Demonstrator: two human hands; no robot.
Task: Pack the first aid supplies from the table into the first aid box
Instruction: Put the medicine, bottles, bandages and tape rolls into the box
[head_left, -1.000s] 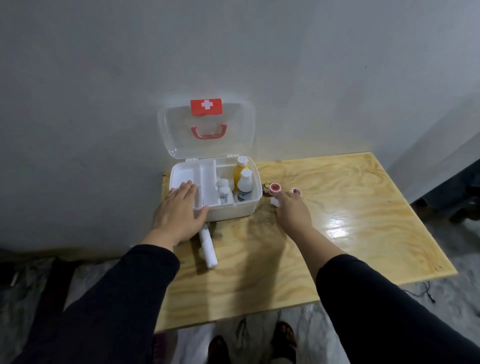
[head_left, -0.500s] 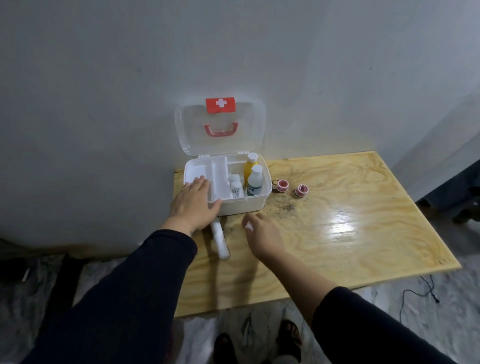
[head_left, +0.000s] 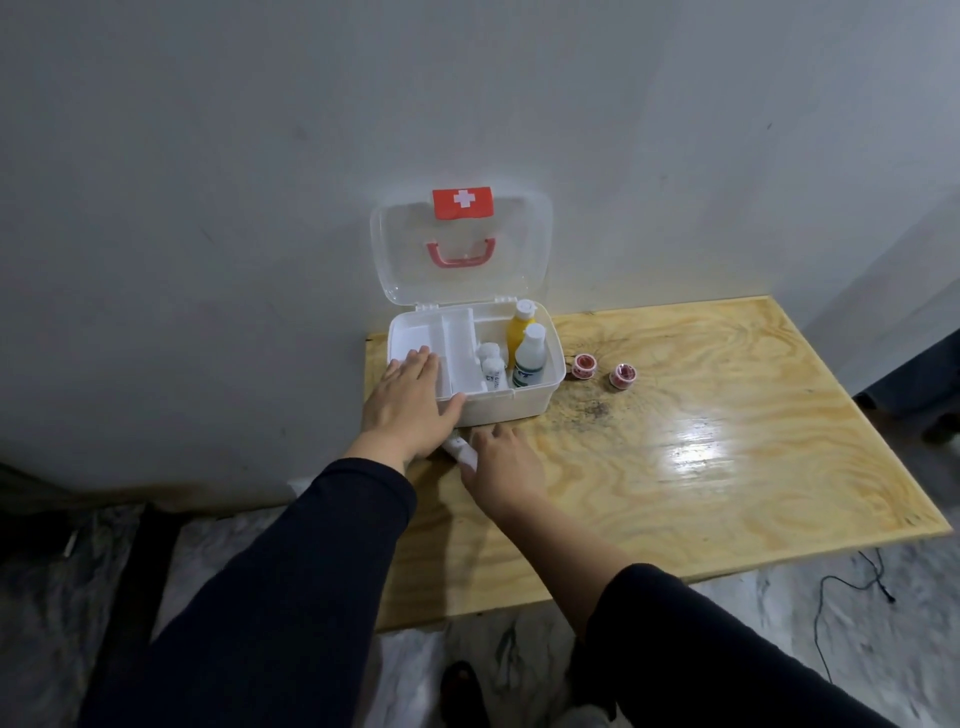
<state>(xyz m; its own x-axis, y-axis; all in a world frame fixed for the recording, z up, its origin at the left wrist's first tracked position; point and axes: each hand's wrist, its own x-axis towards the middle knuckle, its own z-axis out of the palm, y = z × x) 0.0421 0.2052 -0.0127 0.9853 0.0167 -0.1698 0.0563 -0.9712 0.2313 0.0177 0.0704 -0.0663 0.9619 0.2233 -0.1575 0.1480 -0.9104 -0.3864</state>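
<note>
The white first aid box (head_left: 524, 405) stands open at the table's back left, its clear lid (head_left: 462, 249) leaning on the wall. Inside stand a yellow bottle (head_left: 519, 332), a white bottle (head_left: 530, 358) and small white vials (head_left: 491, 366). My left hand (head_left: 410, 405) lies flat on the box's front left corner, fingers spread. My right hand (head_left: 501, 462) covers a white tube (head_left: 460, 449) lying on the table just in front of the box; its fingers curl over the tube. Two red-and-white tape rolls (head_left: 584, 365) (head_left: 622, 375) sit right of the box.
The wooden table (head_left: 701, 467) stands against a grey wall, with its left edge just beside the box. A dark smudge (head_left: 595, 408) marks the wood near the box. A cable (head_left: 852, 582) lies on the floor at the right.
My right hand moved from the tape rolls leftward and back to the white tube in front of the box. The left hand stayed on the box.
</note>
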